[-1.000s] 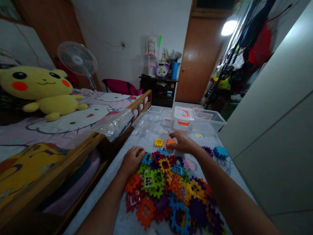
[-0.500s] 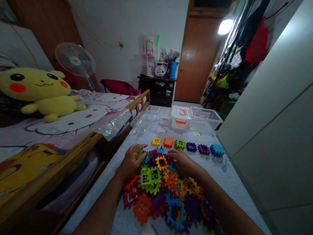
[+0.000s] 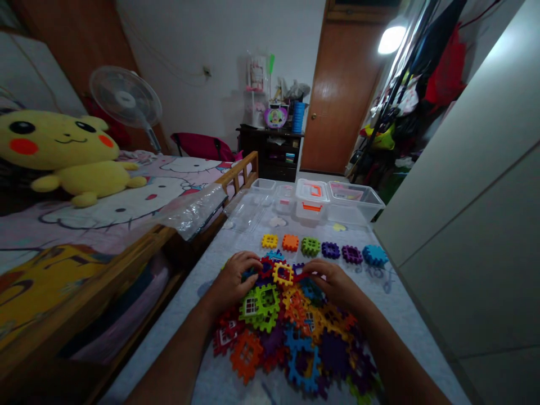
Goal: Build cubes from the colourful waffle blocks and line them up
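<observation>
A heap of colourful interlocking plastic building tiles with toothed edges lies before me, among them a green window tile (image 3: 250, 305), an orange tile (image 3: 246, 355) and a blue tile (image 3: 304, 368). At the heap's far left is my left hand (image 3: 235, 275), its thumb and fingers apart over dark blue and red tiles. My right hand (image 3: 331, 277) is across from it, the fingertips closed on the edge of a red tile (image 3: 298, 275). Between the two hands lies a yellow frame tile (image 3: 283, 274). My fingers partly cover the tiles under them.
Beyond the heap runs a row of assembled cubes, from a yellow cube (image 3: 270, 241) to a blue round-sided block (image 3: 375, 256). Behind them stand a lidded clear box (image 3: 312, 202) and an open clear bin (image 3: 358, 209). A wooden bed rail (image 3: 139, 256) borders the left side.
My right hand has shifted slightly right and closed on a red tile. My left hand has moved a little right over the heap, and the yellow frame tile has shifted slightly right.
</observation>
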Demonstrator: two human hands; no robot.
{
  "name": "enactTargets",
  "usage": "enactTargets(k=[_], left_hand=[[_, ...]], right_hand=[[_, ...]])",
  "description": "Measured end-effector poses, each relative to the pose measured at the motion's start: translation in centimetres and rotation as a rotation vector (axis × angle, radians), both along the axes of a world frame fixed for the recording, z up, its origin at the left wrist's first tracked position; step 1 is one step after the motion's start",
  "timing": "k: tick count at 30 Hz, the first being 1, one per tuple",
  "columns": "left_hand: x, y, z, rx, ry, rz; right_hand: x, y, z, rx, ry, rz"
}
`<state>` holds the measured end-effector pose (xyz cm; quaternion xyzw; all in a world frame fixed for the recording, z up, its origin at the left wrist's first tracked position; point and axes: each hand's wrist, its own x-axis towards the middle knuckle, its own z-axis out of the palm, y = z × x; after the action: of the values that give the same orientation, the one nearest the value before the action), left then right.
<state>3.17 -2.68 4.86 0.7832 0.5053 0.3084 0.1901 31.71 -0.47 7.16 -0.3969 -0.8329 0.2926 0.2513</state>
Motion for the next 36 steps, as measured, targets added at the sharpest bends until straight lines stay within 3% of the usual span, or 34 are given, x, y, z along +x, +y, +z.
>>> enactTargets(k=[4, 9, 14, 18, 23, 26, 29, 36], left_hand=[[0.2, -0.2, 0.3, -0.012, -0.047, 0.006], [0.2, -0.4, 0.3, -0.038, -0.096, 0.007], [0.2, -0.6, 0.7, -0.075, -0.195, 0.047], [0.2, -0.7, 0.7, -0.137, -0.399, 0.106], [0.2, -0.6, 0.4, -0.232, -0.569, 0.190], [0.2, -0.5, 0.3, -0.202, -0.565, 0.225], [0.3, -0.3, 0.2, -0.183, -0.523, 0.259], [-0.1, 0.3, -0.4, -0.071, -0.268, 0.379]], right_hand=[[1.5, 0.1, -0.8, -0.060, 0.068, -0.082], [2.1, 0.4, -1.5, -0.243, 0.265, -0.169], [1.7, 0.4, -1.8, -0.328, 0.358, -0.147], [1.5, 0.3, -2.2, -0.290, 0.218, -0.130], [1.4, 0.1, -2.2, -0.047, -0.021, -0.132], [1.4, -0.1, -2.2, 0.033, -0.092, -0.106], [1.5, -0.4, -2.2, 0.016, -0.149, -0.100], [1.1, -0.7, -1.8, -0.010, -0.220, -0.089]])
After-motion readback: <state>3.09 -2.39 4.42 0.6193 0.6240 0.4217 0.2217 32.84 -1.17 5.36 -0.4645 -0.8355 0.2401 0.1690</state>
